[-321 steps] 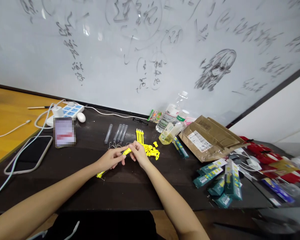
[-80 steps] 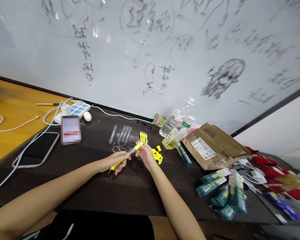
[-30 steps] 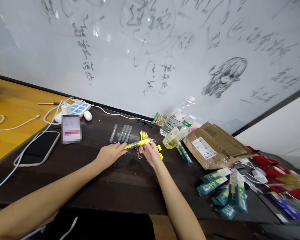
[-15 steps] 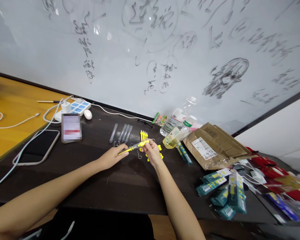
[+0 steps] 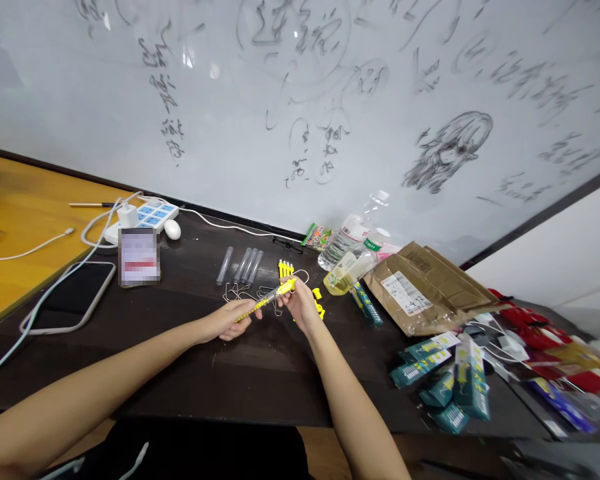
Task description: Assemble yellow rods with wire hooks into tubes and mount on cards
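Note:
Both my hands hold a slim clear tube with yellow ends (image 5: 267,299), tilted up toward the right. My left hand (image 5: 231,320) is closed around its lower yellow end. At the upper yellow end my right hand (image 5: 303,307) grips with its fingertips, and a thin bent wire curves out beside it. Just beyond lie several clear tubes (image 5: 249,267) and a bundle of bent wires (image 5: 236,292). Several yellow rods with metal tips (image 5: 285,268) lie behind my right hand. Small yellow parts (image 5: 319,308) sit right of it, partly hidden.
Plastic bottles (image 5: 347,273), a snack packet (image 5: 317,236) and a brown parcel (image 5: 420,287) stand along the back right. Several teal boxes (image 5: 473,383) lie nearer on the right. A phone (image 5: 73,297), a power strip (image 5: 153,218) and cables occupy the left.
My left fingers have wrapped further around the lower end of the tube. The tube has become steeper, its left end lower. The view has shifted slightly.

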The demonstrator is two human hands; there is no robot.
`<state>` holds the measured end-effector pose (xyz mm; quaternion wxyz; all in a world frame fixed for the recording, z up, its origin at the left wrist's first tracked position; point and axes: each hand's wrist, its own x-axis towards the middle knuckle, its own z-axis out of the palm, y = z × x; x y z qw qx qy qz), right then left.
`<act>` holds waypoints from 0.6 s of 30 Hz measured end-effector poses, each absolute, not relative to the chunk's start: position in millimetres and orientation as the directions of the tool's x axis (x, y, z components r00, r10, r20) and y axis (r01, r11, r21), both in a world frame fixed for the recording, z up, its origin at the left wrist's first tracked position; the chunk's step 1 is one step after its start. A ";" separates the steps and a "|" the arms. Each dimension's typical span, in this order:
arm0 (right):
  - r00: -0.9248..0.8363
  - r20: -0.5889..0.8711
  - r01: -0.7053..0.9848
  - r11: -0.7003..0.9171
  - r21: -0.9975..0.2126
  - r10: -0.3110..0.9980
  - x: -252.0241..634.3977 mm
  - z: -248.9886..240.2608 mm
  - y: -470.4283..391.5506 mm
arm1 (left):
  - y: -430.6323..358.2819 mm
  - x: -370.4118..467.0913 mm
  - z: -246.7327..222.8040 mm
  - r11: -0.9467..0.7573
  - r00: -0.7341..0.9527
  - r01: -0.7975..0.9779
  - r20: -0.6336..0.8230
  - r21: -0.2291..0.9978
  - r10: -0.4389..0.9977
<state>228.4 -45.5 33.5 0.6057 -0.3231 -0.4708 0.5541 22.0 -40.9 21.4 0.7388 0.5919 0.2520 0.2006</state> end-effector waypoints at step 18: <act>0.059 0.190 -0.243 0.198 -0.950 0.980 234.1 24.6 -38.5 | -36.0 22.1 16.0 0.046 0.742 0.026 -0.050 0.999 0.669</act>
